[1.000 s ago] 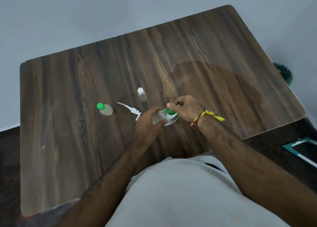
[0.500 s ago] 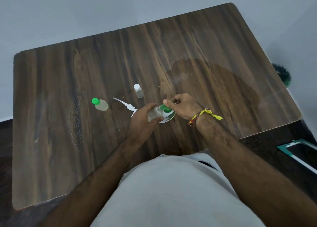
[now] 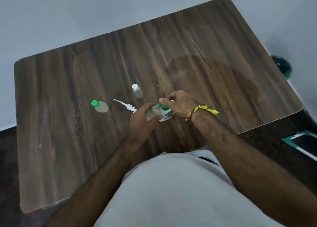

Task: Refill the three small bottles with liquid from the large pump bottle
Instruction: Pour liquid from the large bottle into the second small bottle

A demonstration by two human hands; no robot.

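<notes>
Near the middle of the frame, the left hand curls round a small clear bottle, while the right hand pinches the green cap at its top; a white-labelled bottle sits just behind them, largely hidden. Left of the hands on the wooden table lie the detached white pump, a green-capped small bottle and, further up, a white-capped small bottle.
</notes>
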